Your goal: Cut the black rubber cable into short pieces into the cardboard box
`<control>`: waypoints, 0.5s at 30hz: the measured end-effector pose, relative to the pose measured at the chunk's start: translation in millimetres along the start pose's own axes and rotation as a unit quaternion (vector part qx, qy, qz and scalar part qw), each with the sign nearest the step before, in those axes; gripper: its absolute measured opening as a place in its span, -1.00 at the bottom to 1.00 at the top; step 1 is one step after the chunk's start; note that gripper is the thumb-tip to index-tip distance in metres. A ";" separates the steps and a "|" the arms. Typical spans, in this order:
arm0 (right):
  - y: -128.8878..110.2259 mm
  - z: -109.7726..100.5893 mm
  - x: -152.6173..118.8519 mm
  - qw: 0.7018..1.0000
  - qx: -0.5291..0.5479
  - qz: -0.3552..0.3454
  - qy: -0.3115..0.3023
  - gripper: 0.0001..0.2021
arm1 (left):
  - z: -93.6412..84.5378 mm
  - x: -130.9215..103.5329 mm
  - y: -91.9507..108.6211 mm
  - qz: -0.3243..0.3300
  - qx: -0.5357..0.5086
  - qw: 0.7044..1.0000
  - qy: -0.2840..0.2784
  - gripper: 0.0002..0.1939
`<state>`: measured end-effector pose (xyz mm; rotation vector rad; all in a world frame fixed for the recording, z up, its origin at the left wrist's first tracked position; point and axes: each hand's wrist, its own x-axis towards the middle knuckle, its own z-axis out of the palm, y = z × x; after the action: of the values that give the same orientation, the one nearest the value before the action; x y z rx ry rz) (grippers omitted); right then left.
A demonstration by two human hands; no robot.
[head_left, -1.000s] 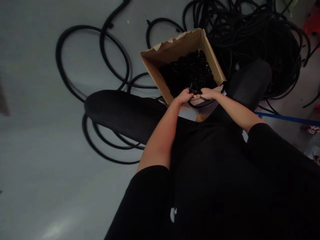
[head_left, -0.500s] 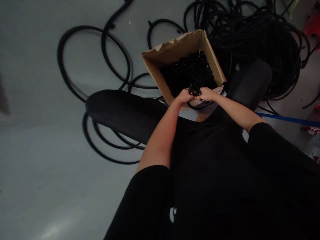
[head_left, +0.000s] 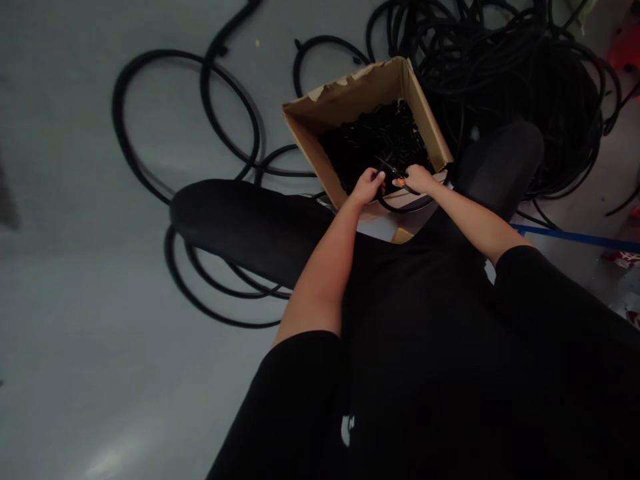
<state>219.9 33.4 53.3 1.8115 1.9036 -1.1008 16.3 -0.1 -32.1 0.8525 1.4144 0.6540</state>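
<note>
Two hands (head_left: 368,187) (head_left: 421,181), tool (head_left: 399,182), carton (head_left: 357,85), illegible logo (head_left: 346,431)

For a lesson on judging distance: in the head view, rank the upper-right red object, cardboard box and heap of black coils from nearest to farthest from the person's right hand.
From the right hand:
1. Cardboard box, ahead and left.
2. Heap of black coils, ahead and right.
3. Red object, far right, at the picture's edge.

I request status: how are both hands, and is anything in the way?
Right hand: grip on orange-marked tool. Left hand: near black hose, hold unclear. Possibly in the way: hose across near edge of cardboard box.
</note>
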 end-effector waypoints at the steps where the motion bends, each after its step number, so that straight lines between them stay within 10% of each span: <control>1: 1.3 -0.9 1.8 1.000 0.004 0.007 0.002 -0.58 | -0.2 -0.5 1.8 0.003 -0.004 1.000 0.005 -0.56; 15: -2.2 -2.9 -12.7 0.995 0.045 0.041 -0.079 -0.49 | -3.7 10.4 -10.2 -0.044 -0.003 0.998 0.050 -0.65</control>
<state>220.8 26.5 64.5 1.7747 1.7007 -1.2778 12.3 3.1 -46.2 0.7556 1.5309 0.6406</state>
